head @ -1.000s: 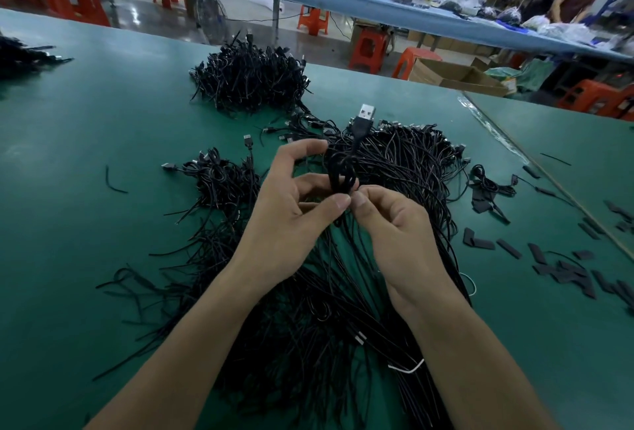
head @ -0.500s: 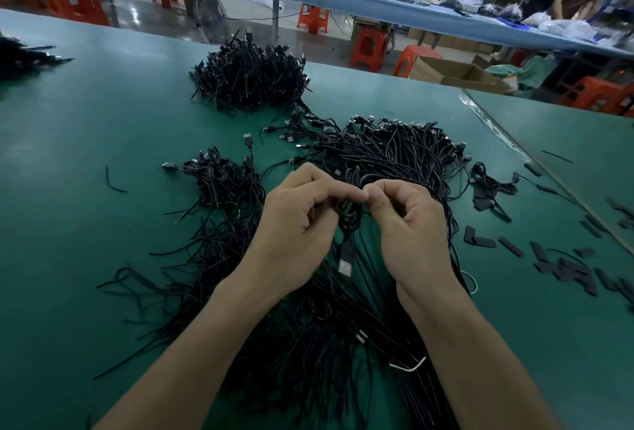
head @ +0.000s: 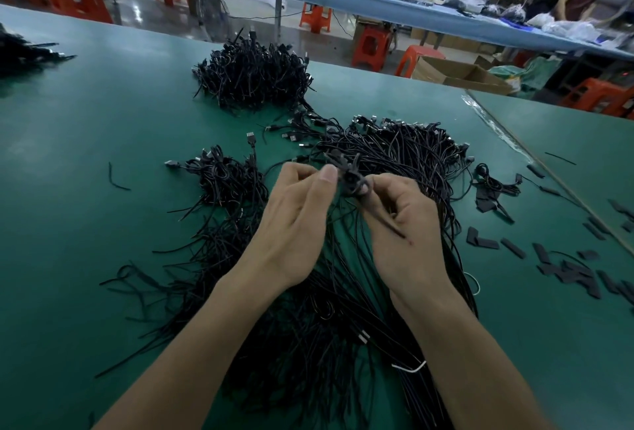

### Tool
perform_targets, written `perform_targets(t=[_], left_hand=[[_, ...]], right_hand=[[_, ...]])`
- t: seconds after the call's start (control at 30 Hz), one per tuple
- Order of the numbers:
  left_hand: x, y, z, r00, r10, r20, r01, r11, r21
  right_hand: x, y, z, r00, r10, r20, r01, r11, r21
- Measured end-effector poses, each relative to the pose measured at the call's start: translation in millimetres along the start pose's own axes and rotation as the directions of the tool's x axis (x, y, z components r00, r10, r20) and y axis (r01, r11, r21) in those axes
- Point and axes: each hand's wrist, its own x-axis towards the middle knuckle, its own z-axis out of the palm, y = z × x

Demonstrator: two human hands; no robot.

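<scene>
Wide green table with a big spread of loose cables in the middle, a bundled heap far behind, a smaller heap at left, black strips at right. Above the spread, small coiled cable, pinched between left hand and right hand.

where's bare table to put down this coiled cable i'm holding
Bare green table lies open left of the small cable heap, up to the far-left bundle. Another patch sits at the near right, nearer than the black strips. Crowded: the loose cables in the middle.
</scene>
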Motion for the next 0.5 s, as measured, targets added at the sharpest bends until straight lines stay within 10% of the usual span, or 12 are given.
perform_targets(t=[0.5], left_hand=[[3.9,3.1,-13.4,0.995,0.070,0.064,-0.043,0.933,-0.358]], right_hand=[[-0.9,7.9,0.1,0.985,0.168,0.039,-0.169,0.985,0.023]])
